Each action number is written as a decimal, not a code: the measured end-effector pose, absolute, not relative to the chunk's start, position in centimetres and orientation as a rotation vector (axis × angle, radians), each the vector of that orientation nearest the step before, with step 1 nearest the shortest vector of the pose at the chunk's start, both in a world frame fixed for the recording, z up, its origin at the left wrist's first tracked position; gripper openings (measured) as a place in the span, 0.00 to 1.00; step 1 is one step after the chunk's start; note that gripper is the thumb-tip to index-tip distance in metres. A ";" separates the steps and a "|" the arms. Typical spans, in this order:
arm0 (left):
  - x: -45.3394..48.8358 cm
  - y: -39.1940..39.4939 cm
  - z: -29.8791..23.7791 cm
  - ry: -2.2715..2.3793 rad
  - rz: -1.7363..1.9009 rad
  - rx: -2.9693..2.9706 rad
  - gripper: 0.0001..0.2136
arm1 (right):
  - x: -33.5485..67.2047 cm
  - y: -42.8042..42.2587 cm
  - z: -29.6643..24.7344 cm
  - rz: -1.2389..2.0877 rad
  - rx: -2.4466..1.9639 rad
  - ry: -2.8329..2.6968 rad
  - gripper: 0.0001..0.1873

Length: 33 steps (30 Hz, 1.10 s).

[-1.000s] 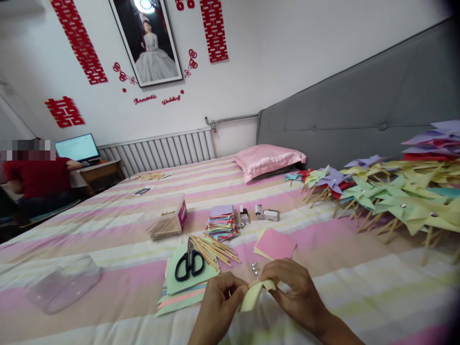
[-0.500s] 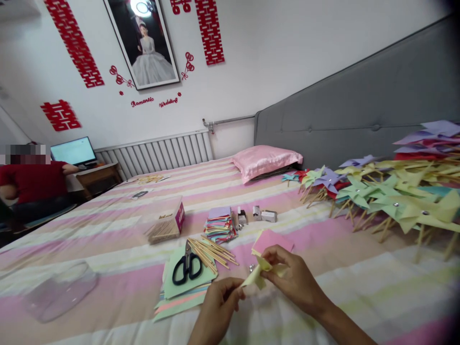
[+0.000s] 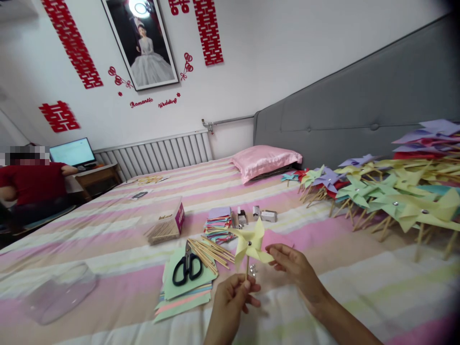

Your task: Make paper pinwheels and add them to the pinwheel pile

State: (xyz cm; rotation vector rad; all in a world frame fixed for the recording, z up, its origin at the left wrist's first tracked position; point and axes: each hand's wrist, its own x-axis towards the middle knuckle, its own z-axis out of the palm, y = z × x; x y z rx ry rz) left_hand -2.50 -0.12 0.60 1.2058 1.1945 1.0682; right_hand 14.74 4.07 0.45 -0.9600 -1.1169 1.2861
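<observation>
A yellow paper pinwheel (image 3: 250, 243) stands upright on a thin wooden stick, low in the middle of the view. My left hand (image 3: 232, 299) pinches the bottom of that stick. To the right of it, my right hand (image 3: 293, 266) has its fingers curled, the fingertips at a blade of the pinwheel. A few silver pins (image 3: 253, 270) lie on the striped bedspread (image 3: 359, 287) just behind the stick.
Black scissors (image 3: 187, 267) rest on sheets of coloured paper, beside loose wooden sticks (image 3: 212, 250). Behind are a paper stack (image 3: 220, 222), a stick box (image 3: 166, 224) and small boxes. Finished pinwheels (image 3: 391, 196) are heaped at right. A clear container (image 3: 59, 293) lies left. A person in red sits far left.
The folded yellow paper has become an upright pinwheel on a stick. My left hand shifted to grip the stick; my right hand moved off to the blade's edge.
</observation>
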 end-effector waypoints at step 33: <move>-1.1 -0.4 -0.4 1.139 1.000 1.129 0.16 | 15.6 4.8 0.8 1.254 -0.912 -0.773 0.10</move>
